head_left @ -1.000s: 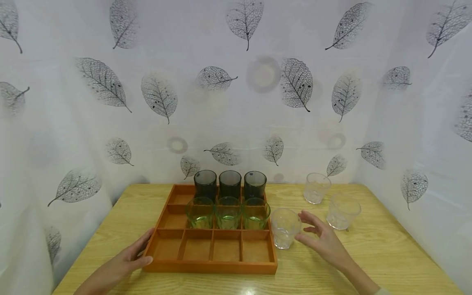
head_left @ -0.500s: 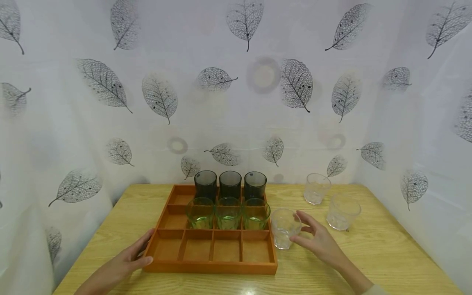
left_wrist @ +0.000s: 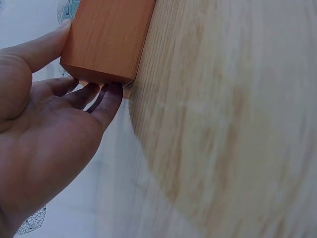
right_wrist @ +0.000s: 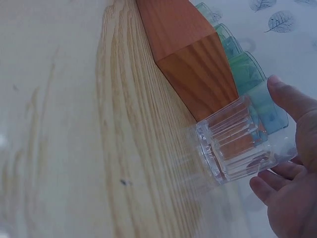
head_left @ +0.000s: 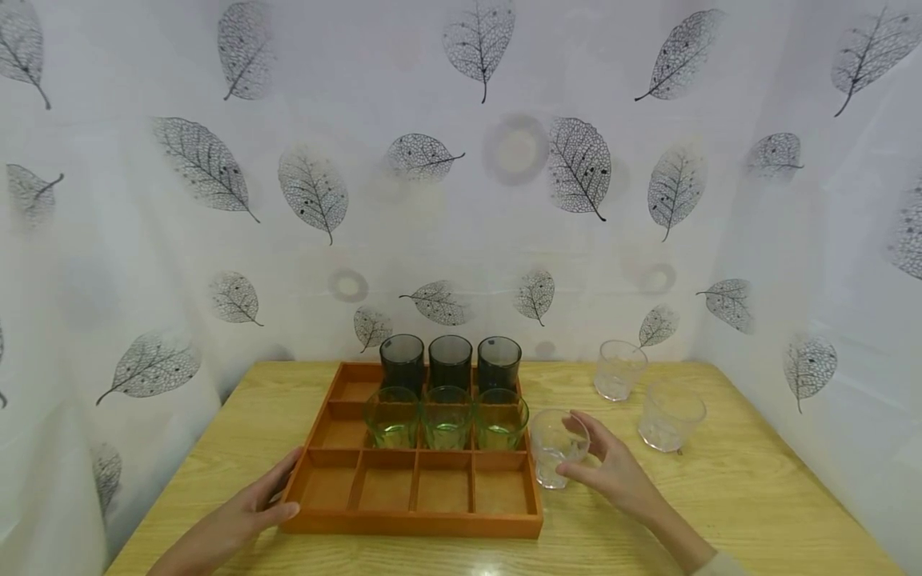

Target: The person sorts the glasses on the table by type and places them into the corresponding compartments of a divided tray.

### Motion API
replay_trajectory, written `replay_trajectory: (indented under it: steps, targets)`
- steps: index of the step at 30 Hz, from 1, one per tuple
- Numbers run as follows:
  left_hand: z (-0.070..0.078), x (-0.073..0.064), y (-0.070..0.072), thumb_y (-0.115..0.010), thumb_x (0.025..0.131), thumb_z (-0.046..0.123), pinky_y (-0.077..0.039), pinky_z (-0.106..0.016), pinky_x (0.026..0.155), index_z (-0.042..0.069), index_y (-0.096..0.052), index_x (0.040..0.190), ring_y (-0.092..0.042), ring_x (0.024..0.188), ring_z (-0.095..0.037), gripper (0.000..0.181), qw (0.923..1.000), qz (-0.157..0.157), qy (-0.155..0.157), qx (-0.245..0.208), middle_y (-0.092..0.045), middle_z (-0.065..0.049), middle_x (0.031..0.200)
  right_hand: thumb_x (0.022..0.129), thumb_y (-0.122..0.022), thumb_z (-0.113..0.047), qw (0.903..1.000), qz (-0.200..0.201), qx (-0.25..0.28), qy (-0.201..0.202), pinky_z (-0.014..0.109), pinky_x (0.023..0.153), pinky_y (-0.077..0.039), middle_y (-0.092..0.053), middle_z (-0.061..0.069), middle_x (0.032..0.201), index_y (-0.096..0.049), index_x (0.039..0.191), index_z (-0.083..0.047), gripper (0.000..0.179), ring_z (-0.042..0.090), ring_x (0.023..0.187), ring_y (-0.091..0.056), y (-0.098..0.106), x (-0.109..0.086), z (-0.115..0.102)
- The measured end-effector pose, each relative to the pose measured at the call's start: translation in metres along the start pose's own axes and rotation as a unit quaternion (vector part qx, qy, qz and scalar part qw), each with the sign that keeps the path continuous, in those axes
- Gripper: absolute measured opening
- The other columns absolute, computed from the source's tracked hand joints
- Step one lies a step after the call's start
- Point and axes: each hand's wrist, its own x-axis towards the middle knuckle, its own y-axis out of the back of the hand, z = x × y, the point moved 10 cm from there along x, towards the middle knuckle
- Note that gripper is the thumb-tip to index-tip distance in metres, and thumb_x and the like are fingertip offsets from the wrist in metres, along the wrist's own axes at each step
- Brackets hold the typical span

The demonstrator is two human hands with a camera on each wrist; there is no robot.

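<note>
The left hand (head_left: 241,512) rests on the wooden table (head_left: 756,488) against the near left corner of the orange wooden tray (head_left: 414,524). In the left wrist view its fingers (left_wrist: 106,96) lie fairly straight under and beside that corner, the thumb along the tray's side, so the hand braces the tray without clasping it.

In the tray, three dark grey glasses (head_left: 450,362) stand in the back row and three green glasses (head_left: 446,416) in the row in front; the leftmost column and the near row of compartments hold nothing.

Just outside the tray's right wall stands a clear faceted tumbler (head_left: 556,448), upright on the table. The right hand (head_left: 612,472) curls around its far side, the fingers (right_wrist: 270,181) at the wall and the thumb near the rim; I judge the grasp to be closing, not yet firm.

The tumbler looks like thick, rigid glass: moderately heavy for its size, smooth, brittle if knocked against the tray wall. Its ribbed sides should give some purchase, so mid-height on the wall, thumb opposite fingers, seems the safest hold.

Further right, two more clear tumblers (head_left: 668,416) stand well apart from the hand.
</note>
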Motion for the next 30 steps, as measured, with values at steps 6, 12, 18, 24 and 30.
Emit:
replay_trajectory:
  steps: [6, 12, 18, 24, 30]
  targets:
    - [0.001, -0.001, 0.000, -0.043, 0.114, 0.026, -0.027, -0.060, 0.113, 0.003, 0.015, 0.163, 0.009, 0.148, -0.057, 0.079, 1.0000, -0.001, -0.002, 0.006, 0.018, -0.028, 0.166, 0.090, -0.082, -0.015, 0.9997, -0.007, 0.024, 0.004, 0.017, 0.103, -0.038, -0.056, 0.018, 0.147, -0.040, 0.155, -0.001, 0.079, 0.038, 0.135, -0.052, -0.002, 0.000, 0.001]
    - [0.001, -0.001, 0.000, -0.042, 0.114, 0.026, -0.025, -0.063, 0.113, 0.004, 0.015, 0.163, 0.009, 0.148, -0.057, 0.079, 1.0000, -0.002, 0.000, 0.004, 0.019, -0.028, 0.166, 0.091, -0.082, -0.014, 0.9995, -0.001, 0.031, 0.011, 0.015, 0.103, -0.037, -0.056, 0.019, 0.146, -0.040, 0.154, 0.001, 0.077, 0.028, 0.132, -0.056, 0.000, -0.002, -0.002]
    - [-0.002, 0.000, 0.000, -0.043, 0.114, 0.027, -0.023, -0.065, 0.114, 0.004, 0.015, 0.163, 0.010, 0.148, -0.057, 0.079, 1.0000, 0.002, 0.006, 0.001, 0.019, -0.027, 0.166, 0.091, -0.081, -0.015, 0.9994, 0.008, 0.029, 0.016, 0.014, 0.103, -0.038, -0.058, 0.018, 0.144, -0.042, 0.154, -0.002, 0.075, 0.018, 0.129, -0.058, 0.007, -0.008, -0.012]
    - [-0.001, 0.001, 0.000, -0.042, 0.114, 0.027, -0.022, -0.066, 0.114, 0.004, 0.015, 0.163, 0.011, 0.148, -0.056, 0.079, 1.0000, 0.001, 0.008, 0.000, 0.019, -0.028, 0.166, 0.091, -0.081, -0.013, 0.9994, 0.016, 0.022, 0.019, 0.012, 0.102, -0.038, -0.059, 0.021, 0.141, -0.045, 0.152, -0.001, 0.072, 0.014, 0.126, -0.059, 0.015, -0.018, -0.019]
    - [0.000, 0.000, -0.001, -0.043, 0.114, 0.027, -0.025, -0.063, 0.113, 0.004, 0.015, 0.163, 0.007, 0.148, -0.058, 0.080, 1.0000, 0.003, 0.009, 0.002, 0.018, -0.029, 0.166, 0.090, -0.081, -0.011, 0.9997, 0.013, 0.019, 0.013, 0.013, 0.102, -0.039, -0.060, 0.017, 0.141, -0.045, 0.153, -0.005, 0.072, 0.009, 0.125, -0.059, 0.021, -0.027, -0.027]
